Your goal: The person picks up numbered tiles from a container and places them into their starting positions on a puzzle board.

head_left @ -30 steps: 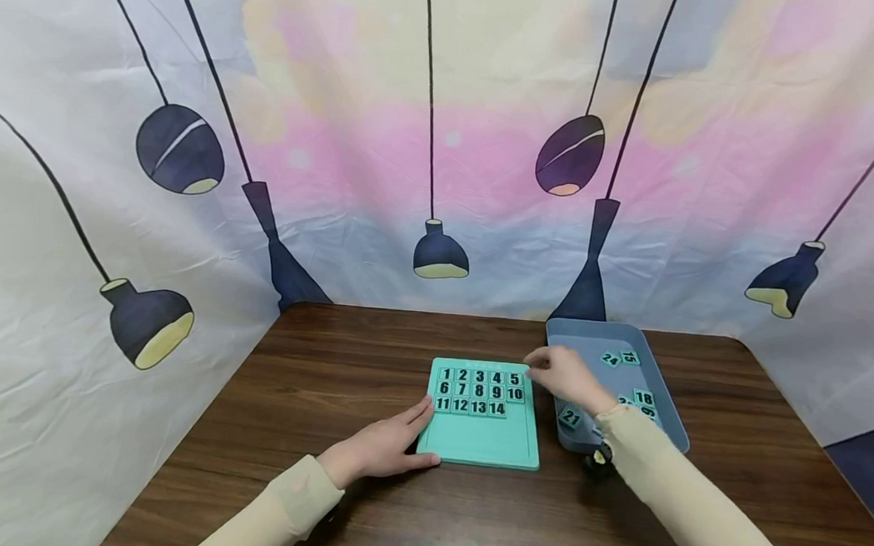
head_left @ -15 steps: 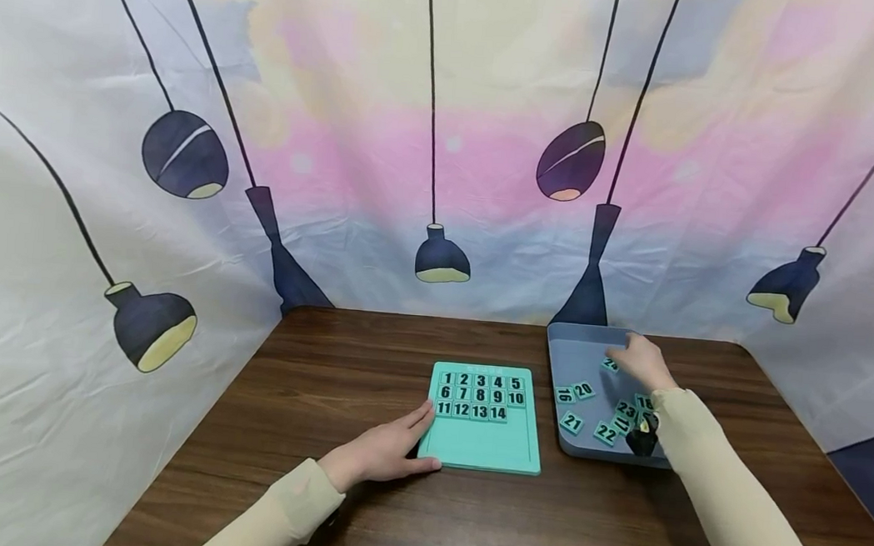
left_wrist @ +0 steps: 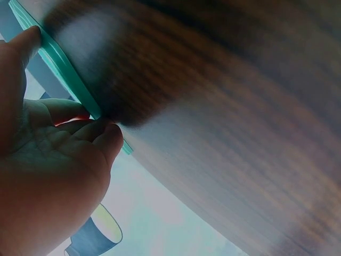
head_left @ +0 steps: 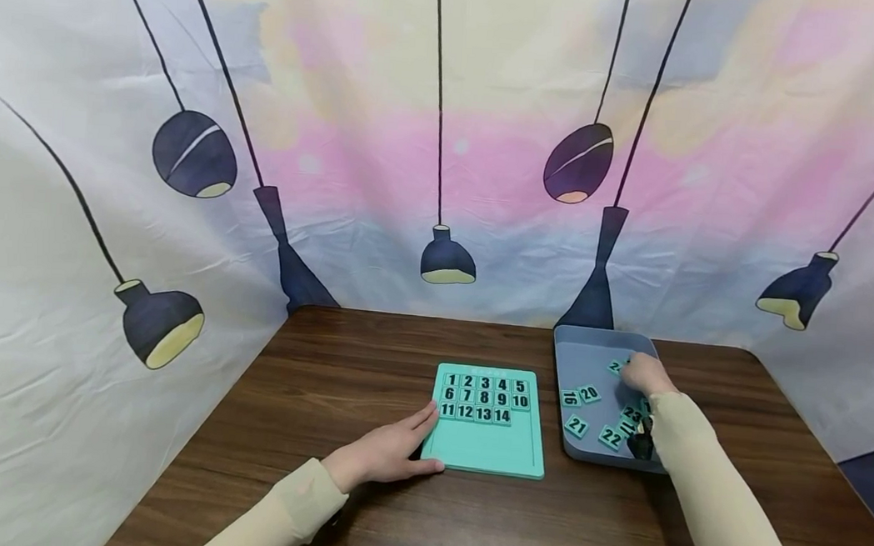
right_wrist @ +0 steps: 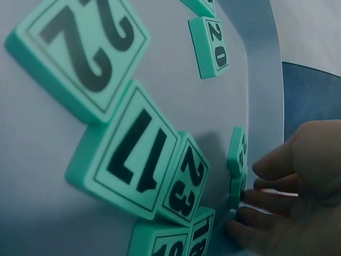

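My left hand (head_left: pixel 392 447) rests along the left side of a turquoise number board (head_left: pixel 486 451), its thumb at the near corner. In the left wrist view, fingertips (left_wrist: pixel 109 138) touch the board's edge (left_wrist: pixel 69 74). Tiles 1 to 14 fill the board's upper rows. Over the far right of the blue-grey tray (head_left: pixel 562 347) is my right hand (head_left: pixel 644 374). Its relaxed fingertips (right_wrist: pixel 250 198) are right at a turquoise tile (right_wrist: pixel 237 189) lying beside tile 24 (right_wrist: pixel 237 152); that tile's number is hidden.
Tiles 16 (head_left: pixel 570 398), 20 (head_left: pixel 589 393), 21 (head_left: pixel 576 427) and 22 (head_left: pixel 610 437) lie loose in the tray. Tiles 17 (right_wrist: pixel 137 152) and 23 (right_wrist: pixel 186 184) crowd against others. The wooden table (head_left: pixel 341 367) ends at a printed curtain (head_left: pixel 377 269).
My right hand has gone from the board's upper right corner to the tray and lowered beside tile 24. My left hand has stayed at the board.
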Motion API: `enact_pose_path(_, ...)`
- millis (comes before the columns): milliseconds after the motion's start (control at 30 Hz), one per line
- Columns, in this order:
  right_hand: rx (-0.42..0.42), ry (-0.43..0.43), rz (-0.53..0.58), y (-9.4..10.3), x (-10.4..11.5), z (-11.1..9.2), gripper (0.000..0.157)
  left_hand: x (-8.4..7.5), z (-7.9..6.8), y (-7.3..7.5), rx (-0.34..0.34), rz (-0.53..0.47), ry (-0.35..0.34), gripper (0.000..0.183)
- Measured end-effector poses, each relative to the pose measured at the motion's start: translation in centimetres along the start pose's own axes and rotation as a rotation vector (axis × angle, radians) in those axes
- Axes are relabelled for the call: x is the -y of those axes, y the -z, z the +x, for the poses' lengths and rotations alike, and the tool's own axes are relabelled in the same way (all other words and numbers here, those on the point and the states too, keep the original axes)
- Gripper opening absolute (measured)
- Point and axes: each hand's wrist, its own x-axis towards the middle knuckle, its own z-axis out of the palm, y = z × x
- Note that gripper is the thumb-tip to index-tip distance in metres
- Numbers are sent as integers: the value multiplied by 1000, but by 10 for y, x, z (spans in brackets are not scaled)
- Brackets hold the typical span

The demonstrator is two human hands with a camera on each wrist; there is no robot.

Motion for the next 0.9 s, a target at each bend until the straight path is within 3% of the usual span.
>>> enact_pose_path(100, -9, 47, -1, -2, 2, 1, 38, 0, 0, 1, -1, -1, 4, 88)
enact_pose_path(333, -39, 78, 68, -5, -2, 3, 46, 1, 1, 0, -3, 11, 10, 88)
enact_pose_path(500, -54, 34, 98, -8, -3, 1, 58, 0, 1, -3, -4, 17, 13, 88)
enact_pose_path(567, -60, 7, 86, -8, -2, -1, 56, 0, 1, -4, -5, 16, 14, 88)
enact_pose_path(733, -85, -39, 50, -8, -1, -1, 30, 0, 1, -4, -5, 7, 16, 89)
enact_pose_path(900, -101, -69, 39, -9, 1, 1, 37, 1, 1, -3, -10, 18, 15, 88)
